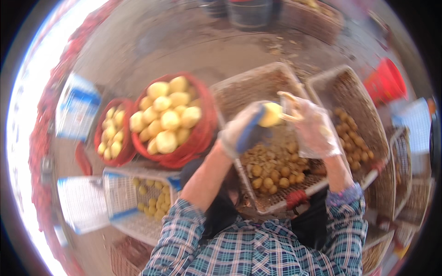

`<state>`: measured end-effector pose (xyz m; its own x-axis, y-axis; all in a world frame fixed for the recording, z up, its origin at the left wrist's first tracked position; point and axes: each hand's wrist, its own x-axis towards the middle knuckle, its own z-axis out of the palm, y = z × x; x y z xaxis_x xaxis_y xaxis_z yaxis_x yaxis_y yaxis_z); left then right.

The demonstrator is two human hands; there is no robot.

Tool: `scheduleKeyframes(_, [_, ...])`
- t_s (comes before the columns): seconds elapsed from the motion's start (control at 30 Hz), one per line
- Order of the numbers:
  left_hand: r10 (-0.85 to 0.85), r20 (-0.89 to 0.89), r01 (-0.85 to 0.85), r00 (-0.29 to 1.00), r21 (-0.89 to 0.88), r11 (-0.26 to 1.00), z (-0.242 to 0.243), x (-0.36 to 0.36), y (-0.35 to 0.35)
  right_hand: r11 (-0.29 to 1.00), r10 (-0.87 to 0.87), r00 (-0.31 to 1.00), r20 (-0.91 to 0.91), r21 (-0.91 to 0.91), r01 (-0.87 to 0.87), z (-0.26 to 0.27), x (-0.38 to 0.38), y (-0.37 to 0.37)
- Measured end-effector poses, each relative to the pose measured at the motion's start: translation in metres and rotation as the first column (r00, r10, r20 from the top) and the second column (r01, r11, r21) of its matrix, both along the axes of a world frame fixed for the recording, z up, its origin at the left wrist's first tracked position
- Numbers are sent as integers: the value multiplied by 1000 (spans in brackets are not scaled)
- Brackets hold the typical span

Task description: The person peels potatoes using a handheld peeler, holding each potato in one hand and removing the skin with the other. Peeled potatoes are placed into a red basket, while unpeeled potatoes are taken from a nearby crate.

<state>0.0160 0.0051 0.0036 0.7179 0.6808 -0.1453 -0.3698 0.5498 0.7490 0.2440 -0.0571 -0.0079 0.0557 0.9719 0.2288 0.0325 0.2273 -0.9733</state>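
My left hand, in a grey and blue work glove, grips a peeled yellow potato. Close to its right, my right hand, in a clear plastic glove, is closed on a peeler with a pale frame, whose blade end is at the potato. Motion blur hides whether they touch. Below both hands stands a dirty plastic crate holding unpeeled potatoes and peelings. To the left, a large red basket is heaped with peeled potatoes.
A smaller red basket with peeled potatoes stands at the left, above a white and blue crate of potatoes. On the right are another crate of unpeeled potatoes and a red bucket. A dark bucket stands at the far side.
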Motion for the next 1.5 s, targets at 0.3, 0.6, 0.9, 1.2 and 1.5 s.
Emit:
scheduleKeyframes(0.3, [101,187,-119,977,89,989,31,-30,15,964,-60,929,365,-219,149,3,34,-8])
scheduleKeyframes(0.6, [514,57,-505,856,308,806,49,-94,7,995,74,920,386,-90,-43,-46,61,-8])
scheduleKeyframes(0.9, [757,-653,-379,11,698,608,37,-353,-180,947,73,882,465,-309,84,-61,93,-26])
scheduleKeyframes(1.2, [795,-465,-292,390,756,586,40,-256,-141,984,-51,862,504,-124,131,4,40,-12])
scheduleKeyframes(1.5, [212,-694,337,688,565,753,10,37,-46,972,-222,895,386,15,235,32,53,-55])
